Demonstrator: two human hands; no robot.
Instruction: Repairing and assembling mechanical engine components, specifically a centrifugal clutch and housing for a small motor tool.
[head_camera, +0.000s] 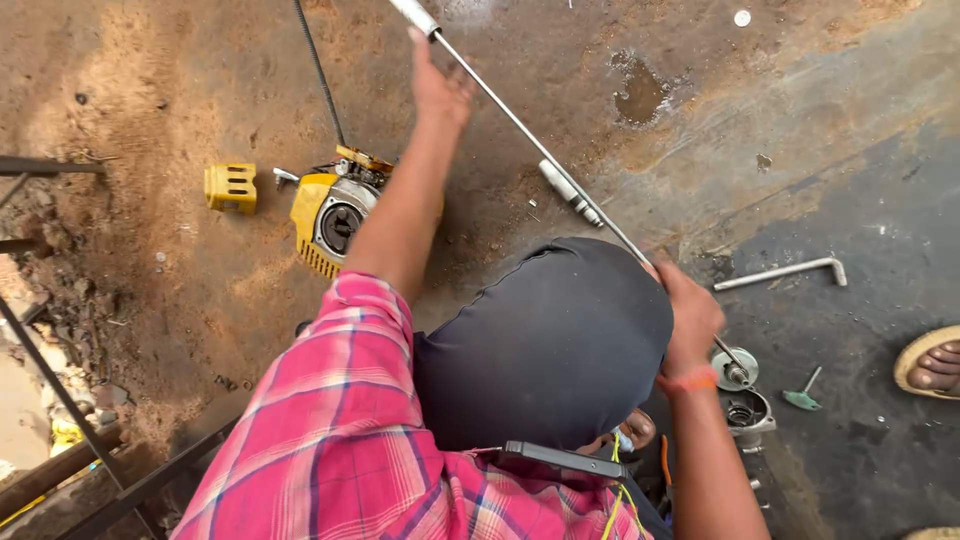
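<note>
A long thin metal shaft (520, 128) runs diagonally from the top centre down to a round metal gear head (736, 368) at the lower right. My left hand (438, 85) reaches far forward and grips the shaft near its upper end, just below a white sleeve (413, 15). My right hand (686, 312) holds the shaft's lower end, just above the gear head. My knee in dark trousers (545, 340) sits under the shaft between the two hands.
A yellow small engine (330, 212) with a black cable lies on the dirt floor, a yellow plastic part (231, 187) to its left. An L-shaped wrench (785, 271), a green-handled tool (802, 397) and a metal housing (748, 412) lie at right. Another person's sandalled foot (932, 362) is at the right edge.
</note>
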